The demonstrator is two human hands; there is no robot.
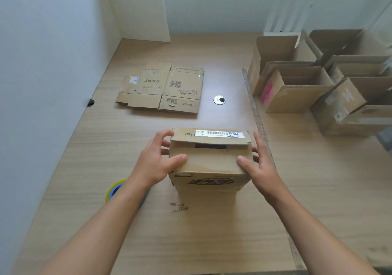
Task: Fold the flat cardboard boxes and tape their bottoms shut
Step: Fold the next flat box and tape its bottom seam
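1. Two hands clamp one cardboard box (209, 190), which stands on the wooden table (212, 243) near its front edge, about midway across.
2. At the box's left side, the left hand (156, 160) lays its thumb on the near flap (212, 163) and curls its fingers around the left corner of the far flap (212, 140).
3. On the opposite side, the right hand (262, 164) sets its thumb on the near flap, with its fingers running along the right wall.
4. Both flaps are folded down over the top, and a narrow dark gap shows between them.
5. A white barcode label (219, 134) sits on the far flap.
6. Farther back and to the left, a flat cardboard box (163, 88) lies unfolded on the table, well apart from the held one.
7. Partly hidden under the left forearm is a tape roll (113, 190), yellow and blue.
8. A round metal grommet (219, 100) is set into the table between the flat box and the right-hand stack.
9. Several open boxes (297, 88) stand together at the right, flaps up.
10. White partition panels (42, 62) border the table at the left and back.
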